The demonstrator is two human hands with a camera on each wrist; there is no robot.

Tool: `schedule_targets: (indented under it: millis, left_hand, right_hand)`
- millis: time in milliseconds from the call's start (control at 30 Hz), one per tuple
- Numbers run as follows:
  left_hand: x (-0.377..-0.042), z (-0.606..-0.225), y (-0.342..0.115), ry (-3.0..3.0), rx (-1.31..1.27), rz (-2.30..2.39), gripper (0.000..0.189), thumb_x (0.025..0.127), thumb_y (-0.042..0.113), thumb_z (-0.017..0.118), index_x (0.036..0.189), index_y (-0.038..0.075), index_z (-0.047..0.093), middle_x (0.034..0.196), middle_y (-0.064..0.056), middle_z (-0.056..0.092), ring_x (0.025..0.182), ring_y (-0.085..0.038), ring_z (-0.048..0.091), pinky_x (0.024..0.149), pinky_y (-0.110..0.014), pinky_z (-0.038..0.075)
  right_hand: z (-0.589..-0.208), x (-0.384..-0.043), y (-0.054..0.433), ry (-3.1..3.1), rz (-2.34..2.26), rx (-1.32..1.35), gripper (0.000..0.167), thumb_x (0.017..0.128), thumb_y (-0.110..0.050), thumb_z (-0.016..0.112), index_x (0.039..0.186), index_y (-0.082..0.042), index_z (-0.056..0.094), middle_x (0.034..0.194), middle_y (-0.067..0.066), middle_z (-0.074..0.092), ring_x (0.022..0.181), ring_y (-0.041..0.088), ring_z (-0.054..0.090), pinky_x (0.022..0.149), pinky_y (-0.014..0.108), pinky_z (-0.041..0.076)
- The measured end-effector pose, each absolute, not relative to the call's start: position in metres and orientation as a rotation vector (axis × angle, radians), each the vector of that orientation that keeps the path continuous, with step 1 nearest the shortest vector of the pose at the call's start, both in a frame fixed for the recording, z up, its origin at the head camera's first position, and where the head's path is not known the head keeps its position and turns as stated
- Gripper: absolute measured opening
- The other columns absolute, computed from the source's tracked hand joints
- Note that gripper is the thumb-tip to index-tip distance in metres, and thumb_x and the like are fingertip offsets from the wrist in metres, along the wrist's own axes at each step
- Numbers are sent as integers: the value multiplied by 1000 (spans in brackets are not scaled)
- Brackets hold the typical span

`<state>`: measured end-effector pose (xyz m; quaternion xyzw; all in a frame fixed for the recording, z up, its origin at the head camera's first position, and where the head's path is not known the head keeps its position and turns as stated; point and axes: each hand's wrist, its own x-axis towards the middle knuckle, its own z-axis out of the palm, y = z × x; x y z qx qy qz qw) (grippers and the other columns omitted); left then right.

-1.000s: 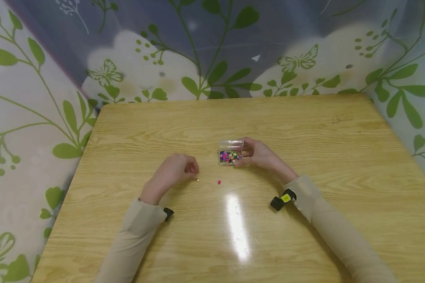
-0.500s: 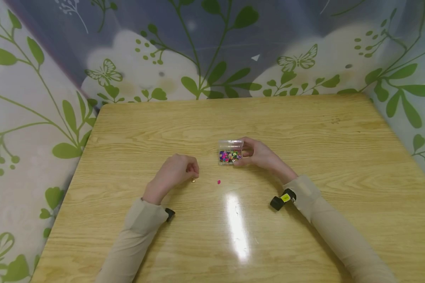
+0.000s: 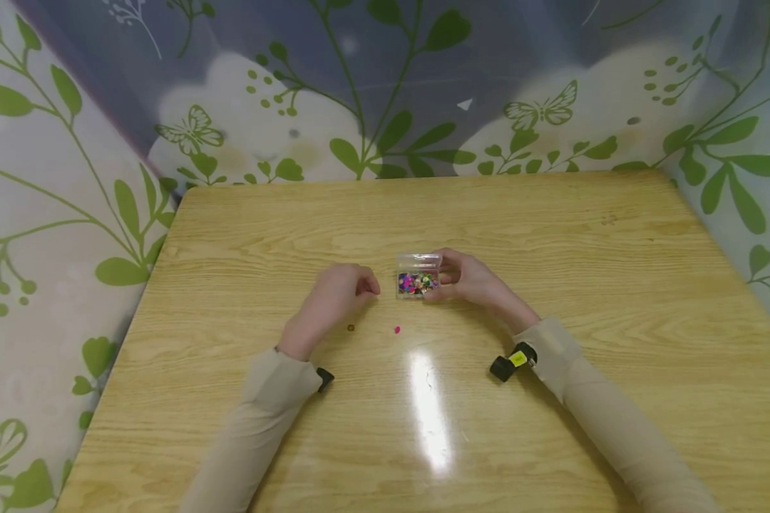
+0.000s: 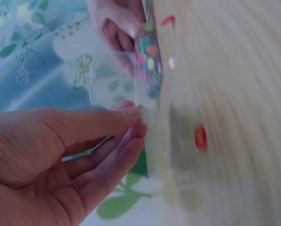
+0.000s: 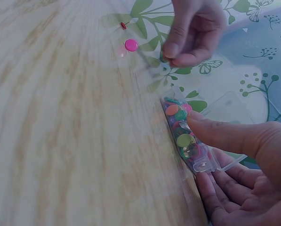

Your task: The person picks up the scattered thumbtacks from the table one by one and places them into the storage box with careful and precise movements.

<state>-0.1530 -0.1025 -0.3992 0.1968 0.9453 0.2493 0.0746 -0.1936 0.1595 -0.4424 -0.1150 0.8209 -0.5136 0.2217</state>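
My right hand (image 3: 468,278) holds a small clear plastic box (image 5: 213,162) by its right end, thumb along the front and fingers behind. Its transparent lid (image 5: 229,106) stands raised. Colourful thumbtacks (image 3: 417,283) fill the box. To its left is my left hand (image 3: 343,288), thumb and forefinger tips close together with nothing visible between them. A thumbtack (image 3: 351,328), gold-brown in the head view and reddish in the wrist views, lies on the table below that hand. Another, pink thumbtack (image 3: 397,330) lies nearer the box.
The wooden table (image 3: 552,228) carries a bright light reflection (image 3: 431,413) near its front. A patterned wall covering (image 3: 391,85) with leaves and butterflies rises behind and at both sides. Each wrist wears a small black camera (image 3: 503,368).
My left hand has let go of the gold-brown thumbtack, leaving it on the table, and has moved up and right towards the box. My right hand and the box have stayed in place.
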Motion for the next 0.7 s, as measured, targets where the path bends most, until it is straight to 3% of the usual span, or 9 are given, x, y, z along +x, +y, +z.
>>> schedule_targets:
  millis: [167, 700]
  left_hand:
    - [-159, -396, -79, 2854, 679, 742, 5, 93, 10, 73, 95, 10, 78, 95, -3, 77, 88, -19, 71, 83, -34, 57]
    - [-167, -403, -42, 2912, 725, 852, 8, 91, 18, 77, 97, 13, 76, 92, -1, 78, 79, -13, 73, 66, -30, 56]
  right_hand:
    - [-442, -193, 160, 2265, -1430, -330, 71, 80, -12, 86, 142, -8, 52, 139, 21, 57, 125, 40, 58, 108, 52, 47]
    - [-443, -194, 160, 2218, -1484, -379, 62, 82, -8, 84, 137, -8, 55, 135, 18, 60, 121, 37, 62, 104, 49, 50]
